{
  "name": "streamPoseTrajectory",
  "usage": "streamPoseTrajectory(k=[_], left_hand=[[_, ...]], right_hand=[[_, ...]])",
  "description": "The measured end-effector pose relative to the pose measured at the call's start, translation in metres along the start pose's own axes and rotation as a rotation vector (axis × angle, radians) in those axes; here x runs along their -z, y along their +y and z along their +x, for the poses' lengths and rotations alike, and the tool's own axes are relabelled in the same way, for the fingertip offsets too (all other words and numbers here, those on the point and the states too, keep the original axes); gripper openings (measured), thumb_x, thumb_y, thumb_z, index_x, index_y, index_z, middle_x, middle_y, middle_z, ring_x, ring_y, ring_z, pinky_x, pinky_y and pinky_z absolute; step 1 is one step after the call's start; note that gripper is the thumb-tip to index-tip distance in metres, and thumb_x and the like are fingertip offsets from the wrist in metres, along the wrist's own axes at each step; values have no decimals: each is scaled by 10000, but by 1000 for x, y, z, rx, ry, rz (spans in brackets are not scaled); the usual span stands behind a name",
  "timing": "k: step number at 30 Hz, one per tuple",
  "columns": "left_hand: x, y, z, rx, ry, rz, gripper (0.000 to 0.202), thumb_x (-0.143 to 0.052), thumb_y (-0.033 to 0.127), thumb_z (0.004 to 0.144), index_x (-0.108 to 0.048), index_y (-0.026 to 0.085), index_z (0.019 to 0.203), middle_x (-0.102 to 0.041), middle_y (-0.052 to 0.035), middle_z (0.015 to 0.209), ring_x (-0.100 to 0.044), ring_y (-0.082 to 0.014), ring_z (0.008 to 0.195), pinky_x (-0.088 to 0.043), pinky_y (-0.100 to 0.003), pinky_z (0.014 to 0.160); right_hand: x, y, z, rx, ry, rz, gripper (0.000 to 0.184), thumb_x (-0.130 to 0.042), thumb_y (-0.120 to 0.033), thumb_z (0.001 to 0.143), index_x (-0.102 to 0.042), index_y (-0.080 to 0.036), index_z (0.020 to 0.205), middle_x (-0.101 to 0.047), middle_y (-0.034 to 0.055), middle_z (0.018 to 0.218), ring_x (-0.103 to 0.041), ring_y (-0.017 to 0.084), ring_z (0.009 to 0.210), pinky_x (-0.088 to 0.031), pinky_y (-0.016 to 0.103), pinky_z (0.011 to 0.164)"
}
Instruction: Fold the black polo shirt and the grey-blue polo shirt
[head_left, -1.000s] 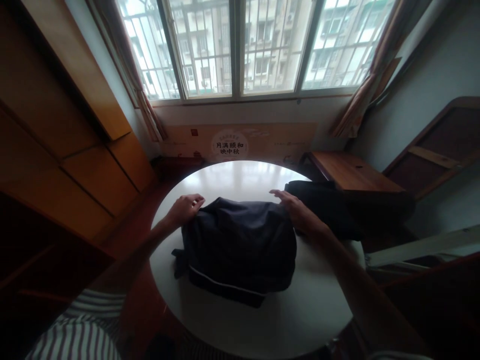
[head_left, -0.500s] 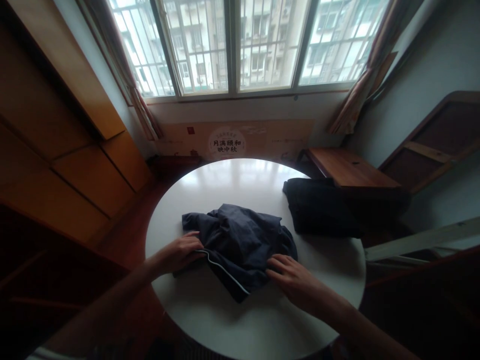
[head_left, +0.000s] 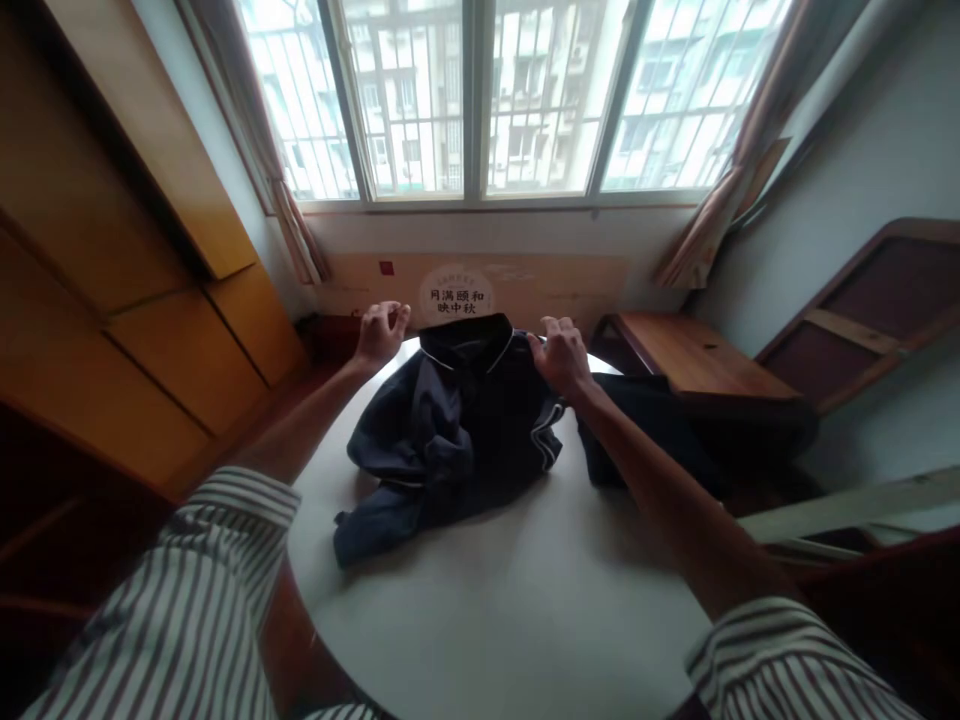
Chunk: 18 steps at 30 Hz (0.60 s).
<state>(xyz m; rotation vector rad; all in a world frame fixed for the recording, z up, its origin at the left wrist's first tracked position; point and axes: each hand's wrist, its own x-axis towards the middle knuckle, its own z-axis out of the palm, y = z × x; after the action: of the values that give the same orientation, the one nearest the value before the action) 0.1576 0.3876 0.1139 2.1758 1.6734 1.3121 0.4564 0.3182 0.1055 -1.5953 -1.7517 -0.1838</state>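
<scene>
Jacket raised by the shoulders above a round table

At left, we see the left hand [head_left: 381, 335] with its fingers pinched narrow on a thin edge of cloth; the grip looks slight, and in our judgement that shoulder could slip out if the two sides are pulled unevenly. At centre, the jacket [head_left: 450, 430] has its collar upright toward the far rim and its body in folds; the crumpled front could trap creases or catch underneath if it is lowered as it hangs. At right, the right hand [head_left: 561, 352] has its fingers curled over the other shoulder. Its forearm passes in front of the dark cloth [head_left: 611, 440], which a sideways sweep could drag along.

For edges, we again read from the left: the jacket's lower corner lies near the left rim of the table [head_left: 517, 610], so little room remains there. Toward us, the white top offers a broad bare stretch. The collar overlaps the far rim in this view; we cannot tell whether it passes beyond. At right, the cloth narrows the room, with the bench [head_left: 720, 355] farther off.
</scene>
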Motion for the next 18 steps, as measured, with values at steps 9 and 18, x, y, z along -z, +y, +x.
streamPoseTrajectory(k=[9,18], left_hand=[[-38,-59,-128,-183,-477,217,562,-588,566,871,-643,116,1202,-654,-158,1166,-623,-286,1096,-470,-387,989],[-45,-86,-117,-213,-541,216,314,-445,241,933,-725,160,1049,-712,-103,1000,-668,-221,937,-491,-320,918]], right_hand=[[-11,-40,-163,694,-701,133,348,-615,-471,897,-641,-159,1048,-617,114,1038,-565,237,924,-470,349,789],[-32,-57,-194,768,-768,94,209,-493,-52,825,-594,-122,994,-616,116,966,-546,218,867,-444,328,768]])
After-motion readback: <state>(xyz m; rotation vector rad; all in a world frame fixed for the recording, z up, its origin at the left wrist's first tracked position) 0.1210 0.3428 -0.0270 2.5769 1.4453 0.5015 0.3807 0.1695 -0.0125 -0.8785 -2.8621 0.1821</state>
